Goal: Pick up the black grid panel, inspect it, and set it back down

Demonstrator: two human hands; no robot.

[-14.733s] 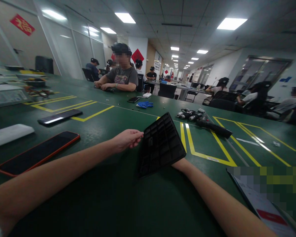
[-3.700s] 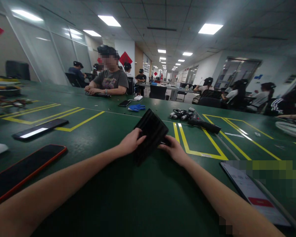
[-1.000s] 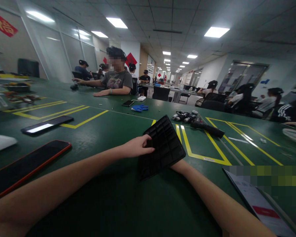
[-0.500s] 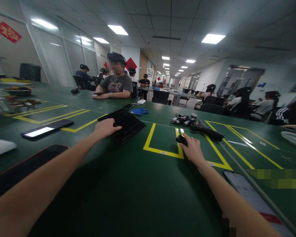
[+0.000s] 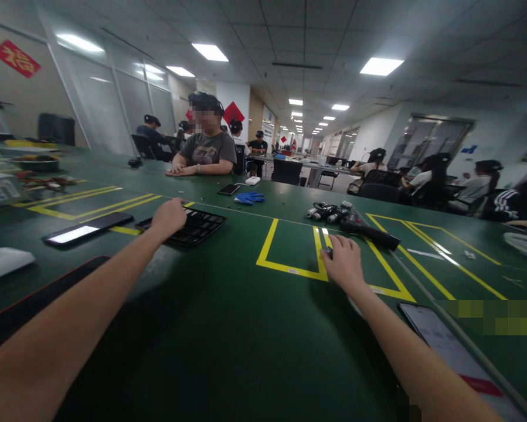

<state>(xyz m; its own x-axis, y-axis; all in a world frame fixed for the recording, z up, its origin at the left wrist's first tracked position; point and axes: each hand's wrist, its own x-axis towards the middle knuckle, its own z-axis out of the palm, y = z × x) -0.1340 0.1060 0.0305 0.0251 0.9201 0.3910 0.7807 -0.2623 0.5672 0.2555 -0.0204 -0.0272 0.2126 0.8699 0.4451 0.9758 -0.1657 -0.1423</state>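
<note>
My left hand (image 5: pixel 170 217) is closed at the left part of a flat black tray (image 5: pixel 201 225) divided into small compartments. That tray lies low over the green table, and my fingers on it are partly hidden. Over the yellow tape at right centre, my right hand (image 5: pixel 344 261) is curled with its back up. Only a bit of the small dark object (image 5: pixel 329 252) in its fingers shows, so its kind is unclear. Beyond that hand are a bundle of black cables with metal connectors (image 5: pixel 327 212) and a black tube-like thing (image 5: pixel 373 234).
A blue glove (image 5: pixel 249 198) and a phone (image 5: pixel 228 189) lie past the tray. Another dark device with a lit screen (image 5: pixel 74 234) is at left, a large phone (image 5: pixel 448 346) near my right forearm. Across the table sits a person (image 5: pixel 210 149), forearms resting on it.
My left hand has carried the black tray left and turned it so its compartments show. The phone behind is uncovered. My right hand stays nearly in place, and its dark object is now mostly covered.
</note>
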